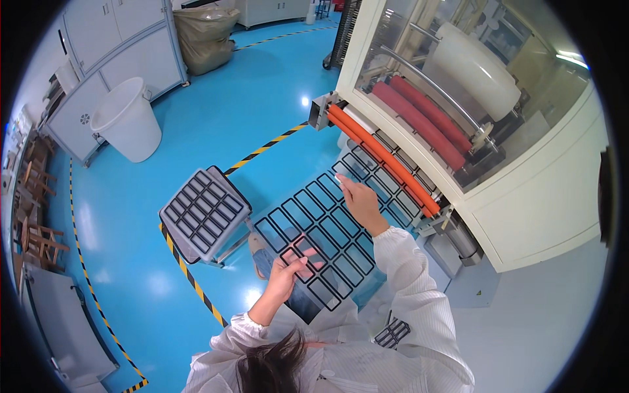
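Note:
A clear film sheet [327,219] printed with rows of black rounded rectangles stretches from the orange rollers [386,160] of a machine toward my body. My left hand [288,272] grips the sheet near its free end, thumb on top and fingers showing through from beneath. Over the sheet, nearer the rollers, is my right hand [363,206], its fingers closed together. Something small and pale shows at its fingertips, too small to name. To the left, a stack of similar framed sheets [204,208] lies on a small stand.
On the right stands the cream machine [524,216] with a window, red rollers and a white roll inside. A white bin [130,121] and a large brown bag [204,39] are at the far left. Yellow-black tape [190,278] marks the blue floor. Wooden stools [42,236] line the left.

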Motion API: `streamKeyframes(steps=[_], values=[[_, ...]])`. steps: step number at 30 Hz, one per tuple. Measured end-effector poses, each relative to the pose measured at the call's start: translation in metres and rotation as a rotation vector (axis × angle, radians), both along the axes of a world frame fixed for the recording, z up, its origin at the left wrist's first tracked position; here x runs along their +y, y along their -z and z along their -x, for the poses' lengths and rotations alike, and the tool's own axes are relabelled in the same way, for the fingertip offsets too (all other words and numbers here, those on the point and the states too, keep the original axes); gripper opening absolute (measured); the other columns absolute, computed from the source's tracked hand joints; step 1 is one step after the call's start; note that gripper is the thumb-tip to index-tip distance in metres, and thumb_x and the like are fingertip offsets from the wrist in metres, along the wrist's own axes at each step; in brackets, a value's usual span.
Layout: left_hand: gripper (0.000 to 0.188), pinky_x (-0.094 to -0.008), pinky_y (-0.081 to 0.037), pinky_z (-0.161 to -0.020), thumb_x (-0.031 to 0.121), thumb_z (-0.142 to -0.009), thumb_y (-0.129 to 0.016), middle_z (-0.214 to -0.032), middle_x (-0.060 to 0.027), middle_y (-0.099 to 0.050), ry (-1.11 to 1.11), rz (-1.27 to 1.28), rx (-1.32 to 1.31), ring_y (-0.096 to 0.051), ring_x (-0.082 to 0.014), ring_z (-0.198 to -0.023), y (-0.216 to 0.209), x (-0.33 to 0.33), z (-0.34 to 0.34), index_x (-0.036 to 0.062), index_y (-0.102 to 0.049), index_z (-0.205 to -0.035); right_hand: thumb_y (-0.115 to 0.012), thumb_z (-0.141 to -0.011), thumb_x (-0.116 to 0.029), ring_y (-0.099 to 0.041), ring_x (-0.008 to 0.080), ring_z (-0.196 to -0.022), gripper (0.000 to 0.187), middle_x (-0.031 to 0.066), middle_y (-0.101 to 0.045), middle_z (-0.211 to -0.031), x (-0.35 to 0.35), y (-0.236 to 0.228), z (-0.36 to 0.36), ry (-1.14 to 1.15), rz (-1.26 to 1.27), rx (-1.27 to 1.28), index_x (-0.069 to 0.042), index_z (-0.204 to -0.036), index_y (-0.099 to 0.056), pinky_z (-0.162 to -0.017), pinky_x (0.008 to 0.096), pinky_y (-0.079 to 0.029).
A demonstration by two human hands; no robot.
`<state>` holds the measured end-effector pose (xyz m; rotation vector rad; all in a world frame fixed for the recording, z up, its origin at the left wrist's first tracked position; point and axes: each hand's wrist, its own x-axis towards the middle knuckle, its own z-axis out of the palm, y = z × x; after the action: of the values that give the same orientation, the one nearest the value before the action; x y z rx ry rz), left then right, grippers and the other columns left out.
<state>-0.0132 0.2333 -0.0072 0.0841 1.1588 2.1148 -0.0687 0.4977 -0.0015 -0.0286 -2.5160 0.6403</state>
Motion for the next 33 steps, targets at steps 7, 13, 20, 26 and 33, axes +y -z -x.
streamKeyframes(steps=[7,13,20,26,33], values=[[0.054,-0.0265,-0.054,-0.07,0.005,-0.088,-0.052,-0.116,-0.0137,-0.06,-0.018,0.058,-0.006,-0.066,-0.0286,-0.093,-0.018,-0.003,-0.003,0.0058,-0.034,-0.139,-0.054,-0.09,-0.016,-0.056,0.0258,-0.056,0.028,0.0113,-0.057,-0.063,-0.011,-0.003,0.01,-0.024,0.01,-0.005,-0.016,-0.117,-0.061,-0.053,0.0359,-0.044],[0.054,-0.0251,-0.053,-0.067,0.004,-0.088,-0.051,-0.115,-0.0127,-0.061,-0.038,0.092,-0.021,-0.066,-0.0279,-0.093,-0.027,-0.005,-0.002,0.0055,-0.034,-0.139,-0.054,-0.089,-0.014,-0.057,0.026,-0.057,0.029,0.0112,-0.058,-0.063,-0.012,0.002,0.017,-0.041,0.005,-0.078,-0.015,-0.118,-0.06,-0.052,0.036,-0.045],[0.053,-0.0252,-0.053,-0.069,0.006,-0.088,-0.05,-0.113,-0.012,-0.061,-0.038,0.169,-0.01,-0.067,-0.0274,-0.092,-0.04,-0.009,-0.002,0.0053,-0.034,-0.139,-0.054,-0.087,-0.011,-0.06,0.0266,-0.059,0.027,0.0111,-0.062,-0.066,-0.016,0.006,0.031,-0.079,-0.129,-0.169,-0.01,-0.113,-0.061,-0.052,0.0371,-0.047],[0.052,-0.0239,-0.054,-0.065,0.003,-0.087,-0.05,-0.109,-0.0125,-0.064,-0.089,0.162,-0.052,-0.068,-0.0264,-0.088,-0.046,-0.01,-0.005,0.0039,-0.037,-0.137,-0.054,-0.08,-0.004,-0.058,0.0255,-0.054,0.037,0.0086,-0.057,-0.057,-0.012,-0.002,0.023,-0.136,-0.25,-0.215,-0.008,-0.115,-0.059,-0.047,0.0373,-0.045],[0.051,-0.0256,-0.055,-0.067,0.002,-0.086,-0.05,-0.109,-0.014,-0.063,-0.125,0.168,-0.087,-0.068,-0.0279,-0.086,-0.043,-0.012,-0.011,0.0029,-0.038,-0.136,-0.052,-0.075,-0.006,-0.059,0.0266,-0.06,0.039,0.0089,-0.057,-0.06,0.019,-0.027,-0.106,-0.141,-0.42,-0.507,-0.008,-0.114,-0.057,-0.048,0.0397,-0.043]])
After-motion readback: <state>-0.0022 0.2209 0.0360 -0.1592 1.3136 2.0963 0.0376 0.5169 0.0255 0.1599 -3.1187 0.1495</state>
